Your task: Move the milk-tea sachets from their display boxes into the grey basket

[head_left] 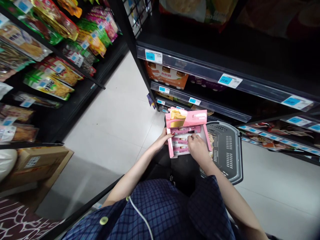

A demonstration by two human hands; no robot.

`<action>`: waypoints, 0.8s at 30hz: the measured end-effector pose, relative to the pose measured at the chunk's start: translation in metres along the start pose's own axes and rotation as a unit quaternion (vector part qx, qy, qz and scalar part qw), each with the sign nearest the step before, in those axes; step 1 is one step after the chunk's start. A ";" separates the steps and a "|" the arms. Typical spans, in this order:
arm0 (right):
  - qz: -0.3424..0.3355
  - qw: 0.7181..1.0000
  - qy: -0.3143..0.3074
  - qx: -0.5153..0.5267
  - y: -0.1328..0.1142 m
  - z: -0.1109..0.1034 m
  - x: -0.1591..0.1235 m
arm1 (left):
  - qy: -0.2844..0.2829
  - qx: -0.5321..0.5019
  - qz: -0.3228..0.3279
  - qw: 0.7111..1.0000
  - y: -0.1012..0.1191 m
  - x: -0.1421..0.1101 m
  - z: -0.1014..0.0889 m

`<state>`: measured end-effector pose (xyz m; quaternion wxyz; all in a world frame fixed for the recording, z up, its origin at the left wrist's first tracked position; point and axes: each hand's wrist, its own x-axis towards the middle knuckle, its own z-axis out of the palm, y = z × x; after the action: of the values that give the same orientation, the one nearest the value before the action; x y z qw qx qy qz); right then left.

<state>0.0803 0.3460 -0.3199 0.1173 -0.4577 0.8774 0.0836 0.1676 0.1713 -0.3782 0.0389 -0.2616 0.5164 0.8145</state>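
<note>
Both hands work at the centre of the frame in the head view. My left hand (163,138) grips the left edge of the pink box (187,132), fingers curled round its side wall, thumb on top. My right hand (197,148) rests on the open tray of the box, fingers bent and pressed on the sachets (183,130) inside; I cannot tell whether a sachet is pinched between the fingertips. A ring shows on one finger of this hand.

Position of the box: held in the air at centre frame, lid flap raised toward the upper edge, tray tilted toward me. It is just left of the grey basket (226,150), which sits on the floor (112,126) at centre right.

Surroundings: a black shelf (200,63) runs across the upper right, its rail carrying blue price tags (153,56). An orange carton (166,76) stands below the first rail. Snack bags (50,83) fill the rack at upper left. A cardboard box (40,160) lies at lower left. My checked shirt (162,213) occupies the lower centre.
</note>
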 end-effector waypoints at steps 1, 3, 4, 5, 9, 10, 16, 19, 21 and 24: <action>0.002 1.000 -0.008 -0.014 0.001 -0.001 -0.001 | -0.002 0.002 -0.002 1.000 0.000 0.000 0.000; 0.007 0.999 -0.027 -0.037 0.001 -0.003 0.000 | -0.005 0.008 -0.007 1.000 0.000 0.000 -0.001; 0.008 0.998 -0.039 -0.040 0.001 -0.003 0.002 | -0.004 0.012 -0.007 1.000 0.000 0.000 -0.001; 0.007 0.998 -0.051 -0.037 0.001 -0.003 0.005 | -0.003 0.016 -0.007 1.000 0.000 0.000 -0.001; -0.027 0.997 -0.062 -0.026 0.004 -0.003 0.009 | -0.003 0.016 -0.010 1.000 0.001 0.001 -0.001; -0.037 0.997 -0.056 -0.030 0.005 -0.005 0.007 | -0.003 0.012 -0.012 1.000 0.000 0.001 -0.001; -0.036 0.986 -0.120 0.106 0.026 -0.048 -0.023 | -0.003 0.011 -0.016 1.000 0.000 0.002 -0.002; -0.068 0.948 -0.114 0.289 0.052 -0.078 -0.036 | 0.000 0.008 -0.016 1.000 0.002 0.001 -0.001; -0.102 0.906 -0.106 0.397 0.071 -0.093 -0.042 | 0.004 0.003 -0.016 1.000 0.003 0.000 0.000; -0.123 0.848 -0.098 0.506 0.094 -0.107 -0.048 | 0.008 -0.025 -0.021 0.999 0.002 0.001 0.000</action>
<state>0.0153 0.4095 -0.2004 0.4273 -0.4285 0.7186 -0.3427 0.1658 0.1702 -0.3777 0.0451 -0.2798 0.4910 0.8237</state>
